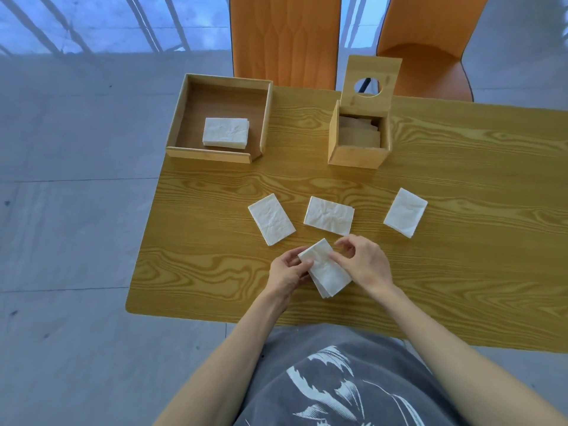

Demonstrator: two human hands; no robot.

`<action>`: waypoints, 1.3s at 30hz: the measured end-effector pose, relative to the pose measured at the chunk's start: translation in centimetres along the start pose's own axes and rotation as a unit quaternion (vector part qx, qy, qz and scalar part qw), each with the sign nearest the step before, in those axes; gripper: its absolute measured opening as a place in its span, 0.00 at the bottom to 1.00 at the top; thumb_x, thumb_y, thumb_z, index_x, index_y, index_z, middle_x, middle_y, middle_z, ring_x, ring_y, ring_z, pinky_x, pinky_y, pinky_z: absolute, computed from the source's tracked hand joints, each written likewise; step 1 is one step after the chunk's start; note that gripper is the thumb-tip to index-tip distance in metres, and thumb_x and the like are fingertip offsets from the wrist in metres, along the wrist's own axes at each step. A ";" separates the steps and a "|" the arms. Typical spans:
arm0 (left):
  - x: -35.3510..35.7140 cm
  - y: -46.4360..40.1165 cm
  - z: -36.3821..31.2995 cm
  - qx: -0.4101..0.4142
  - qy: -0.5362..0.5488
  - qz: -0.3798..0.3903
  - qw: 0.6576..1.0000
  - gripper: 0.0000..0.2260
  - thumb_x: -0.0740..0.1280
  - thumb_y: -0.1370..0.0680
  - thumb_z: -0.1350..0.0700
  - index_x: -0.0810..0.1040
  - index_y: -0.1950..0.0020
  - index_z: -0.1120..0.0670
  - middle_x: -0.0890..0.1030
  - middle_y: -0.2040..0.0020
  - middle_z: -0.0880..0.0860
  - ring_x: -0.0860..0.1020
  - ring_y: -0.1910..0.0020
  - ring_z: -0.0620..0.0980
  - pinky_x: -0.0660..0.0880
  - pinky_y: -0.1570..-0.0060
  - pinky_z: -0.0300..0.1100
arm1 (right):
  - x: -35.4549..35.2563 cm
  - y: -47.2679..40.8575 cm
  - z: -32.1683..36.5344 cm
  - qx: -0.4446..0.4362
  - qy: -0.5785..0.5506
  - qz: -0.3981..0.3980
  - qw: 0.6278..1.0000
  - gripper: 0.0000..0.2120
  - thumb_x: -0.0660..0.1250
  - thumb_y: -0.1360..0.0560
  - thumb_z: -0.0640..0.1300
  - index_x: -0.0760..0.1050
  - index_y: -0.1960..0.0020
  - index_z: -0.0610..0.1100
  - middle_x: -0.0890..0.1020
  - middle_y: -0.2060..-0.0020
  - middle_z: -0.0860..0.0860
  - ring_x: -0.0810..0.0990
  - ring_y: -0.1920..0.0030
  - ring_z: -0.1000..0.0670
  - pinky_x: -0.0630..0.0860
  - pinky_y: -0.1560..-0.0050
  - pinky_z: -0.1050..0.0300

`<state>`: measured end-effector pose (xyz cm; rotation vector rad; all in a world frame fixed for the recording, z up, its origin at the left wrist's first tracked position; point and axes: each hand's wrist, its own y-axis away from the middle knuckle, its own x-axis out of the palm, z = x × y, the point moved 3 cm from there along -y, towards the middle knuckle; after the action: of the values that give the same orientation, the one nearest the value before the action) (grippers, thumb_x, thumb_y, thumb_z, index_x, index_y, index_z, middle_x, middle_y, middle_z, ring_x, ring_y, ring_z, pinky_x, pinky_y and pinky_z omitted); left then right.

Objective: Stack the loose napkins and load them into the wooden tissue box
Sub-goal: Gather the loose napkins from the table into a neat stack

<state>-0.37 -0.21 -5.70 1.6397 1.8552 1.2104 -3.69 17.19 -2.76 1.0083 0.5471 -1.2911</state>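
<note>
A small stack of white folded napkins (326, 272) lies near the table's front edge, held between both hands. My left hand (287, 272) grips its left edge; my right hand (365, 265) pinches its right side with thumb and fingers. Three loose white napkins lie beyond it: one to the left (271, 223), one in the middle (329, 215), one to the right (405, 212). The wooden tissue box (356, 152) stands at the back with its lid (370, 79), which has a round hole, tilted up open. Brownish paper shows inside it.
A shallow wooden tray (219, 84) at the back left holds another white napkin stack (226, 132). The wood-grain table (461, 179) ends at its left edge near the tray. Two orange chairs (285, 38) stand behind the table. Grey floor lies to the left.
</note>
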 end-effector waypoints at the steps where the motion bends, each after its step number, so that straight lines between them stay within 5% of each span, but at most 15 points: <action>1: -0.1 0.0 0.0 -0.002 0.008 -0.006 1.000 0.15 0.71 0.25 0.67 0.78 0.39 0.59 0.84 0.45 0.58 0.83 0.46 0.55 0.82 0.48 0.49 | -0.4 -0.6 0.2 -0.008 0.004 -0.020 1.000 0.15 0.72 0.28 0.58 0.80 0.47 0.50 0.82 0.55 0.54 0.79 0.55 0.53 0.79 0.59 0.54; 7: -0.5 0.5 -0.1 -0.009 0.036 -0.026 0.999 0.12 0.70 0.24 0.67 0.80 0.41 0.58 0.84 0.48 0.56 0.83 0.48 0.53 0.82 0.54 0.43 | -2.1 -5.7 2.6 -0.029 0.053 -0.040 0.997 0.14 0.67 0.23 0.47 0.79 0.38 0.45 0.80 0.41 0.46 0.76 0.41 0.45 0.73 0.52 0.53; 12: -1.0 1.0 -0.1 -0.008 0.055 -0.044 0.997 0.12 0.69 0.23 0.66 0.80 0.41 0.58 0.84 0.49 0.56 0.83 0.48 0.53 0.82 0.56 0.42 | -1.7 -8.3 3.6 -0.017 0.120 0.026 0.992 0.22 0.67 0.22 0.51 0.72 0.31 0.45 0.77 0.36 0.43 0.73 0.36 0.42 0.74 0.41 0.46; 19: -1.6 1.5 0.3 -0.009 0.089 -0.055 0.994 0.12 0.68 0.23 0.67 0.80 0.40 0.59 0.83 0.46 0.58 0.83 0.47 0.54 0.82 0.56 0.43 | -1.5 -8.6 3.0 0.005 0.155 0.052 0.987 0.18 0.69 0.25 0.55 0.76 0.40 0.47 0.77 0.39 0.43 0.73 0.38 0.41 0.70 0.39 0.45; 30: -2.7 2.2 1.0 -0.001 0.102 -0.060 0.993 0.08 0.67 0.21 0.64 0.80 0.43 0.57 0.84 0.48 0.57 0.82 0.47 0.54 0.81 0.54 0.45 | -2.2 -6.1 1.4 0.034 -0.077 0.067 0.994 0.18 0.71 0.26 0.44 0.78 0.37 0.45 0.83 0.43 0.46 0.80 0.43 0.47 0.77 0.44 0.51; 39: -2.9 2.3 1.3 0.008 0.109 -0.057 0.992 0.07 0.65 0.20 0.61 0.81 0.44 0.57 0.85 0.51 0.57 0.83 0.52 0.53 0.81 0.57 0.45 | -1.5 0.0 1.0 0.064 -0.342 0.172 0.922 0.23 0.77 0.29 0.42 0.76 0.36 0.50 0.85 0.51 0.46 0.85 0.52 0.51 0.80 0.55 0.61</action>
<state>2.75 -2.60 -5.30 1.4351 2.0621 1.3741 -4.24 17.11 -1.09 0.6506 -0.2466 -1.2649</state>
